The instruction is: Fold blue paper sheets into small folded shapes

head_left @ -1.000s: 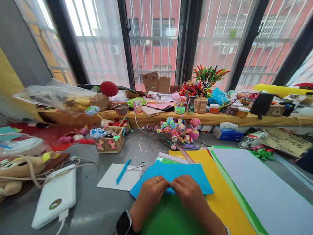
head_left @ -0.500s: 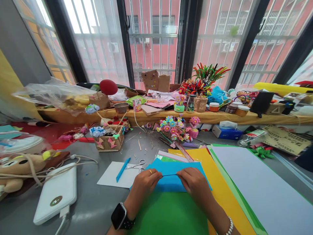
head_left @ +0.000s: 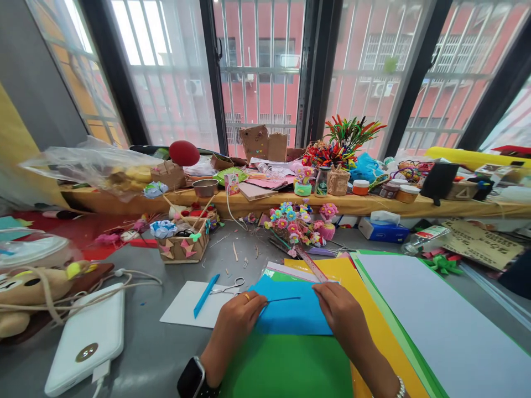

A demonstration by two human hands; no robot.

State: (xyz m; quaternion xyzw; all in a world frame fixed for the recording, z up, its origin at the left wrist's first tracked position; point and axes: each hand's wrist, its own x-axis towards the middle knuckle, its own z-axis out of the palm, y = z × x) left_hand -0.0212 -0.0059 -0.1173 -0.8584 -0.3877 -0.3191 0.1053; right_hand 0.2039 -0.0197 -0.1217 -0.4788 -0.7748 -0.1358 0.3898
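Observation:
A thin blue paper strip (head_left: 286,299) is pinched at its left end by my left hand (head_left: 241,318), and its free end points right. My right hand (head_left: 342,307) is off the strip now, thumb and fingers together just beyond that end; whether anything is between them is hidden. Beneath both hands lies a blue paper sheet (head_left: 286,321) on top of a green sheet (head_left: 290,365). To the left, a folded blue strip (head_left: 206,297) and small metal scissors (head_left: 227,287) rest on a white sheet (head_left: 182,309).
Yellow paper (head_left: 375,326) and a stack of white paper (head_left: 440,315) lie on the right. A white power bank (head_left: 89,337) with cables sits on the left. Farther back stand a cardboard box (head_left: 182,249), craft flowers (head_left: 294,221) and a tissue box (head_left: 384,231).
My right hand has let go of the strip's right end and moved slightly right. My left hand still holds the other end. The view has tilted up a little.

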